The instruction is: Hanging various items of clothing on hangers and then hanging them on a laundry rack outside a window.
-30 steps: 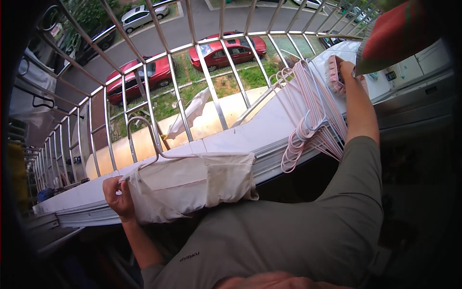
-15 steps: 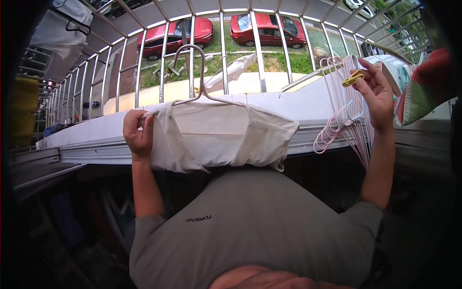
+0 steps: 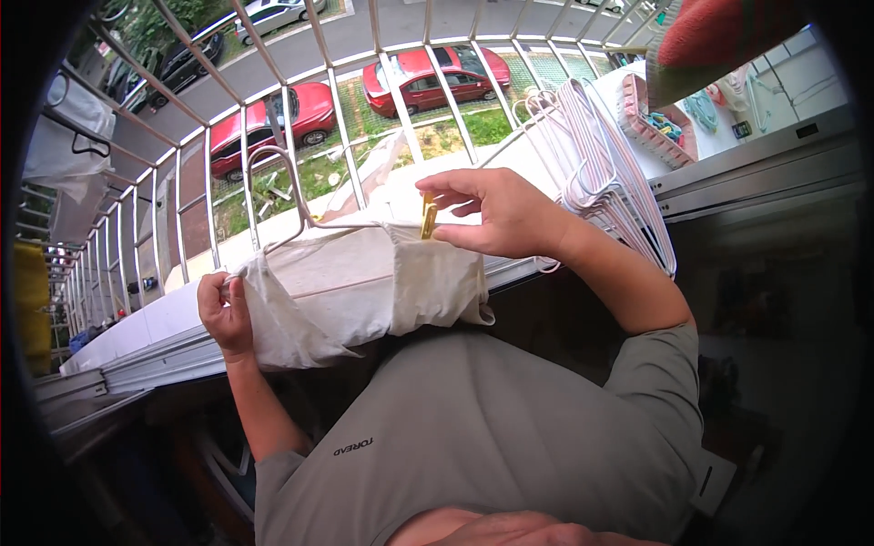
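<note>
A cream-coloured garment (image 3: pixel 341 282) hangs spread on a wire clothes hanger (image 3: pixel 299 187), whose hook rises in front of the window bars. With closed fingers, my left hand (image 3: pixel 226 317) grips the garment at its left shoulder, by the hanger's end. My right hand (image 3: pixel 510 214) pinches a yellow clothes peg (image 3: pixel 428 219) between thumb and fingers. The peg stands upright at the garment's right shoulder, close to the hanger's arm. Whether its jaws have closed on the cloth I cannot tell.
Several pink and white hangers (image 3: pixel 610 196) hang bunched on the right. Beyond them a pink basket (image 3: pixel 669 136) holds small coloured things. A red and green cloth (image 3: pixel 719 45) hangs at upper right. Metal bars (image 3: pixel 341 127) fence the ledge, with red cars (image 3: pixel 437 82) below.
My right hand has brought the yellow peg from beside the hangers leftward to the garment's right shoulder. My left hand keeps its grip. The whole view has turned toward the right.
</note>
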{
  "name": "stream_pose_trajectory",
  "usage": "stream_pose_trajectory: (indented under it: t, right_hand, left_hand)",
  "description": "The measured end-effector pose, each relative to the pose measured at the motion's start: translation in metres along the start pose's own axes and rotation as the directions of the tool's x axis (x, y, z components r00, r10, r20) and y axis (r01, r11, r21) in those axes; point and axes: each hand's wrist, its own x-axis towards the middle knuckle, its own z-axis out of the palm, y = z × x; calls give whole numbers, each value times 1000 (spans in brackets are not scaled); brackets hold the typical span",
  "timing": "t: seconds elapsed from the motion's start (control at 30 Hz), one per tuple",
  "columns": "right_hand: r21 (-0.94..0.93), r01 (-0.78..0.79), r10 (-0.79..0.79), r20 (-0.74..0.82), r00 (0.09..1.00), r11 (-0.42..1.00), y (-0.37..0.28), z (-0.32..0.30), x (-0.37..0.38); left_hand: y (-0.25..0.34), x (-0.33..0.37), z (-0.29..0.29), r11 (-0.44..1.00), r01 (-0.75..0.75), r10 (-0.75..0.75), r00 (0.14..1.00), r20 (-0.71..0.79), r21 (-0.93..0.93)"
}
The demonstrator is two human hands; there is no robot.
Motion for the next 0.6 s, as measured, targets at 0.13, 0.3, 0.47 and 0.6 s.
stream_pose_trajectory:
  t: [0.13,0.3,0.47,0.6]
  right_hand:
    - [-224,-28,-27,-239,971,974,17,-81,-3]
    - [-610,-776,235,-740,631,162,111,-251,-20]
    - [-401,-898,526,-811,258,-179,235,-340,-70]
    - [-192,-964,515,-854,71,-186,288,-350,-85]
  left_hand:
    - [-5,-1,1,1000,13,-14,999,31,11]
    - [-14,-2,1,999,42,-42,998,44,0]
    - [-11,1,0,998,-23,20,999,47,67]
    - [-6,3,2,997,70,-73,994,83,46]
